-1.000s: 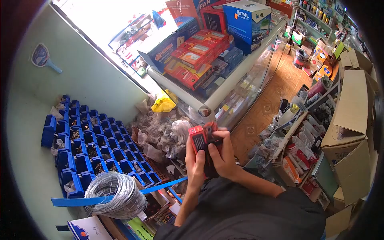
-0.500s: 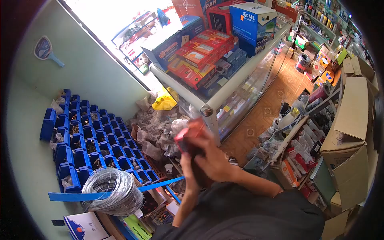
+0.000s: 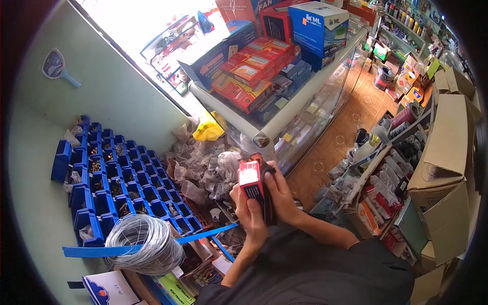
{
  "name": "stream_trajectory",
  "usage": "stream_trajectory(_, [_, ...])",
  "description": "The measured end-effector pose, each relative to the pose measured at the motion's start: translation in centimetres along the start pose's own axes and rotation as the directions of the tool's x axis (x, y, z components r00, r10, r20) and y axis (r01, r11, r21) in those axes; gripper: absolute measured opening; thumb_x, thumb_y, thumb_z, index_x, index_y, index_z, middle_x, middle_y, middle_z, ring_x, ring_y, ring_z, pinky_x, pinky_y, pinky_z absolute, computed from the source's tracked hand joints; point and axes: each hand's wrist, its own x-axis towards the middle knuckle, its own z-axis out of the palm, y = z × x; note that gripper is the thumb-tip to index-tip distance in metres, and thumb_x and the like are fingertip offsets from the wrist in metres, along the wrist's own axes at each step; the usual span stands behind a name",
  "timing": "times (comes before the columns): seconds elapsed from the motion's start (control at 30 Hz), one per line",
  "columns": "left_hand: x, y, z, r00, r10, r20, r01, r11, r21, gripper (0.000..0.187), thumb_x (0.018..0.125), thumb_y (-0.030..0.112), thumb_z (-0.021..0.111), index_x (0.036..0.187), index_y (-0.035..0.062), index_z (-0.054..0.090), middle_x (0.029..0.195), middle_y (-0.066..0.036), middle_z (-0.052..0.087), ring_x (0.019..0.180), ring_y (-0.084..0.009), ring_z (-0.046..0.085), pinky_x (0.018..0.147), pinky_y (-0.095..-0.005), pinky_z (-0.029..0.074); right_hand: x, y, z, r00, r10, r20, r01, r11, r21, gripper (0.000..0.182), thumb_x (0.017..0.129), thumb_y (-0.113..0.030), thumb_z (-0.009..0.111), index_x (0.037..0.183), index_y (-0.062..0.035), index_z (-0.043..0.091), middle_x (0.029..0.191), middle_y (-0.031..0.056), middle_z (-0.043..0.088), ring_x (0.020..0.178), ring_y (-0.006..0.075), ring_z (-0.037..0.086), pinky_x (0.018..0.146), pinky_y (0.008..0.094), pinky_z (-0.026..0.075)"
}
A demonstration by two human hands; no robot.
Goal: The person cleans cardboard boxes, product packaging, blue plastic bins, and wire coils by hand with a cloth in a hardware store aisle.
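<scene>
A small red and black box (image 3: 249,175) with a bright white label is held in front of my chest. My left hand (image 3: 249,213) is closed around its near left side, thumb on the black face. Against the box's right side, my right hand (image 3: 281,195) presses a dark reddish-brown piece (image 3: 269,206) that looks like a cloth. Its lower end hangs between my two hands. The fingers of my right hand are partly hidden behind it.
Blue parts bins (image 3: 112,178) stand at left, beside a coil of wire (image 3: 145,244). Plastic bags (image 3: 203,168) are heaped ahead, near a glass counter (image 3: 315,119) carrying red boxes (image 3: 259,61). Cardboard boxes (image 3: 442,152) and a goods rack (image 3: 376,198) are at right.
The box has shifted slightly right and turned, so its white label now faces up toward me. My right hand has moved from over the box to its right side.
</scene>
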Motion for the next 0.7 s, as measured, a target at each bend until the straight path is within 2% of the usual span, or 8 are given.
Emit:
stream_trajectory(0.03, [-0.3,-1.0,-0.1,0.997,-0.078,0.003,0.078,0.995,-0.057,0.059,0.105,0.047,0.041,0.122,-0.007,0.057,0.116,-0.015,0.057,0.109,-0.0229,0.048,0.097,-0.0368,0.038,0.5,0.2,-0.1,0.999,-0.017,-0.038,0.017,1.0,-0.002,0.034,0.107,-0.027,0.048,0.131,-0.0027,0.045,0.108,0.0077,0.056,0.1,0.0188,0.055,0.088,0.0361,0.045])
stream_trajectory(0.13, [0.0,-0.2,-1.0,0.901,-0.385,0.2,0.434,0.798,-0.419,0.058,0.106,0.047,0.042,0.125,-0.0057,0.058,0.117,-0.011,0.061,0.105,-0.016,0.055,0.093,-0.031,0.043,0.9,0.0,-1.4,0.99,-0.112,-0.089,0.072,0.928,-0.366,0.037,0.105,-0.024,0.051,0.133,-0.0009,0.045,0.113,0.0127,0.057,0.106,0.0235,0.056,0.093,0.0363,0.044])
stream_trajectory(0.17, [0.3,0.1,-0.7,0.911,-0.373,0.174,0.412,0.816,-0.405,0.058,0.107,0.047,0.042,0.127,-0.0051,0.058,0.118,-0.009,0.063,0.101,-0.0122,0.058,0.09,-0.027,0.045,0.9,-0.1,-1.2,0.987,-0.132,-0.09,0.099,0.947,-0.307,0.039,0.104,-0.023,0.052,0.134,-0.0005,0.044,0.114,0.0147,0.057,0.107,0.0256,0.057,0.094,0.0369,0.044])
stream_trajectory(0.3, [0.5,-1.0,0.1,0.953,-0.275,-0.128,0.225,0.924,-0.31,0.061,0.106,0.052,0.04,0.125,-0.0032,0.058,0.107,-0.007,0.066,0.095,-0.0138,0.064,0.082,-0.0288,0.052,-0.1,0.2,0.8,0.989,-0.133,-0.072,0.124,0.986,-0.114,0.044,0.1,-0.02,0.056,0.136,0.0004,0.043,0.122,0.0211,0.056,0.115,0.0317,0.056,0.1,0.0387,0.042])
stream_trajectory(0.37, [1.0,-2.0,-0.5,0.96,-0.16,-0.23,0.118,0.975,-0.187,0.06,0.105,0.052,0.042,0.125,-0.0023,0.057,0.107,-0.006,0.065,0.095,-0.013,0.063,0.082,-0.0282,0.051,-0.6,-0.3,1.2,0.989,-0.148,-0.016,0.142,0.973,-0.18,0.045,0.098,-0.021,0.058,0.135,0.0003,0.044,0.121,0.0249,0.059,0.112,0.0378,0.059,0.099,0.0424,0.044])
stream_trajectory(0.47, [0.8,-1.6,0.0,0.964,0.078,-0.253,-0.131,0.972,-0.198,0.047,0.106,0.039,0.047,0.121,-0.0039,0.057,0.107,-0.009,0.062,0.099,-0.0149,0.058,0.087,-0.0302,0.045,-0.6,-1.9,1.1,0.978,-0.177,0.108,0.206,0.886,-0.416,0.044,0.097,-0.022,0.06,0.133,-0.0005,0.046,0.112,0.0267,0.062,0.102,0.0441,0.064,0.09,0.0459,0.05])
stream_trajectory(0.63, [1.7,-1.5,0.0,0.937,-0.184,-0.297,0.117,0.966,-0.231,0.047,0.104,0.047,0.048,0.11,0.0022,0.062,0.093,-0.004,0.066,0.083,-0.0111,0.063,0.073,-0.0265,0.051,-0.1,-3.4,1.5,0.972,-0.2,0.125,0.232,0.711,-0.663,0.045,0.097,-0.034,0.061,0.127,-0.0022,0.049,0.104,0.027,0.066,0.085,0.0461,0.067,0.072,0.0498,0.055])
stream_trajectory(0.7, [2.0,-1.4,-0.7,0.937,-0.245,-0.248,0.147,0.922,-0.357,0.048,0.104,0.045,0.05,0.112,-0.0015,0.061,0.097,-0.006,0.067,0.085,-0.0126,0.063,0.078,-0.0292,0.051,-0.2,-3.3,1.3,0.978,-0.148,0.144,0.206,0.66,-0.722,0.045,0.097,-0.039,0.06,0.121,-0.0028,0.052,0.097,0.0254,0.067,0.079,0.0447,0.068,0.067,0.0502,0.056])
